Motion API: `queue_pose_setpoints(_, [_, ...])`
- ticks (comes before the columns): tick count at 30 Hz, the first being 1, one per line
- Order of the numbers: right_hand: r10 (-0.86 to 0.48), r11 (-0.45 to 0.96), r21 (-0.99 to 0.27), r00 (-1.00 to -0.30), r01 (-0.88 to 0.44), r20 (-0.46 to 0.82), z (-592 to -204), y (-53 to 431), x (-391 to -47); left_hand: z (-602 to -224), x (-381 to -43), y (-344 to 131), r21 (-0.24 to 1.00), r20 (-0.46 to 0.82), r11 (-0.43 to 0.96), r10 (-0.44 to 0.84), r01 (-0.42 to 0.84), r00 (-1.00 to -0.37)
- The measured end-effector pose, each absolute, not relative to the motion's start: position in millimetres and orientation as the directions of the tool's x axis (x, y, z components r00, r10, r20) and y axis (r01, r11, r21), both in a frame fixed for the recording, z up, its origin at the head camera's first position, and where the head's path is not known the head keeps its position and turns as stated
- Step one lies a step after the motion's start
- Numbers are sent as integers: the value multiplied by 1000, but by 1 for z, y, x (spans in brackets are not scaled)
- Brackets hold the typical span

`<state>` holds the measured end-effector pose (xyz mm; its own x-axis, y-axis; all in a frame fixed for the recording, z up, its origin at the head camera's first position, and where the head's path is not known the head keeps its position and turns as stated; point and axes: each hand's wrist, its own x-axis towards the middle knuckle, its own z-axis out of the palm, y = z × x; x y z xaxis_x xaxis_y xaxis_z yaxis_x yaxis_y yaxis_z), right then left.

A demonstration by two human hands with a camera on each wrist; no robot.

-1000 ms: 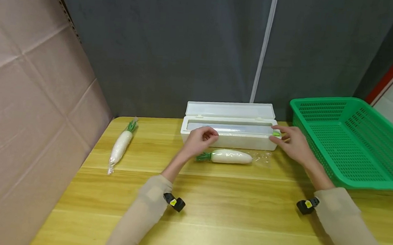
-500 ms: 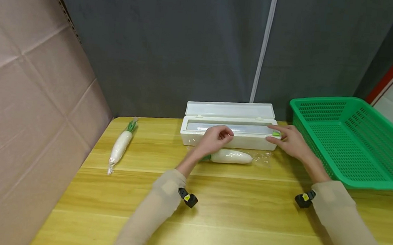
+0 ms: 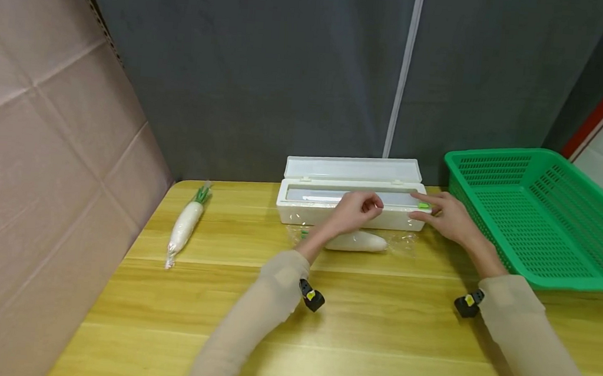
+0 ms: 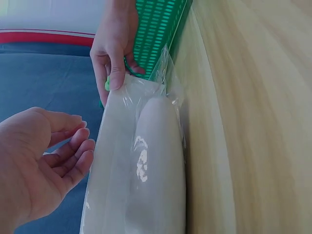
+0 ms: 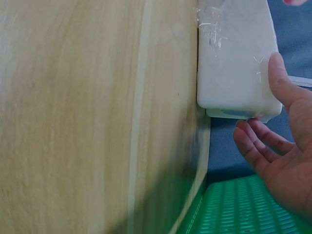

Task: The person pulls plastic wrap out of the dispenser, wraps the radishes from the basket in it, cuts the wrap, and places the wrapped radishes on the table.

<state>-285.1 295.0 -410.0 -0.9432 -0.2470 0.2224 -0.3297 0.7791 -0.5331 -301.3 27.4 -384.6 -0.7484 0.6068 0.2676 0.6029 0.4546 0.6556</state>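
Note:
A white cling film dispenser (image 3: 310,214) stands at the back of the table, lid (image 3: 353,169) tipped back. At its right end is a green slider (image 3: 424,206). Clear film (image 4: 163,80) hangs over its front. My left hand (image 3: 353,210) hovers over the dispenser's front edge, fingers loosely curled, nothing visible between them. My right hand (image 3: 448,218) grips the dispenser's right end, thumb (image 5: 278,73) on the front edge, other fingers round the end. A white radish (image 3: 358,241) lies along the dispenser's front among clear film, its green top partly hidden by my left forearm.
A wrapped white radish (image 3: 185,226) with green stems lies at the left of the wooden table (image 3: 376,318). On the right stands a green plastic basket (image 3: 490,226), close to my right forearm. A dark grey partition (image 3: 267,79) rises behind the dispenser.
My left hand has slid rightward along the dispenser's front edge, from its left part toward the right hand. The right hand has barely shifted. Dispenser, radishes and basket have stayed put.

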Motion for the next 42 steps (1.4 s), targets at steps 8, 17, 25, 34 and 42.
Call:
queue_pose_setpoints(8, [-261,753,-520,-908,-405,329,-414,299,-288,-381,-309,59,579,255,494,647,649,-719])
queue_pose_setpoints(17, [-247,740,-555,-921,-381,302,-417,301,-289,-386,-312,88,480,281,548,644,685,-711])
queue_pose_setpoints(25, [-243,743,-548,-917,-385,315,-418,302,-288,-389,-312,111,384,242,666,596,640,-765])
queue_pose_setpoints(34, [-238,749,-545,-921,-377,308,-419,305,-289,-396,-314,127,297,258,728,562,617,-786])
queue_pose_setpoints(42, [-244,750,-538,-917,-385,316,-419,305,-290,-402,-315,128,361,323,715,507,599,-799])
